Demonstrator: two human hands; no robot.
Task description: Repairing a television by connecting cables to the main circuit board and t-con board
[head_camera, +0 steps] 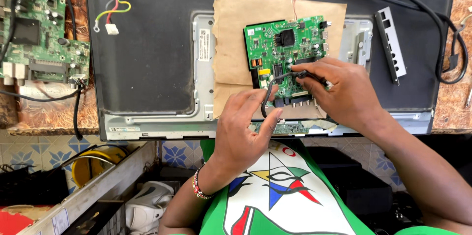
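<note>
- Right hand (344, 92) pinches thin black cable (268, 98) over green rectangular circuit board (285, 48).
- Left hand (246, 126) grips the cable's near loop.
- Board rests on brown paper (236, 38), centre of dark television back panel (147, 43).

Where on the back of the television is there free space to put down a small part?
The dark back panel is bare between the loose wire plug and the brown paper. It is crowded at the green board, where left hand and right hand hold a black cable.

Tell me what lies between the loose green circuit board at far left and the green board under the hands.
In the head view, the television's dark back panel and a red-yellow-green wire lead lie between the boards.
</note>
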